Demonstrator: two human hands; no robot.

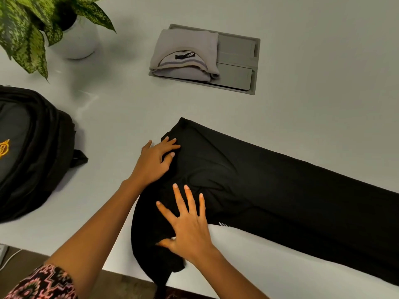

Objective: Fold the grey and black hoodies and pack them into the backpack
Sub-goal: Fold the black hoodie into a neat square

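The black hoodie (269, 186) lies folded into a long strip across the white table, running from the centre to the right edge, its hood end hanging over the near edge. My left hand (154, 160) rests on its upper left corner, fingers curled on the fabric. My right hand (187, 225) lies flat with fingers spread on the hood end. The grey hoodie (185, 55) sits folded at the back centre. The black backpack (32, 152), with an orange emblem, lies at the left edge.
A grey recessed panel (237, 61) in the table (302, 104) lies under and beside the grey hoodie. A potted plant with speckled leaves in a white pot (73, 39) stands at the back left. The table's near edge runs along the bottom.
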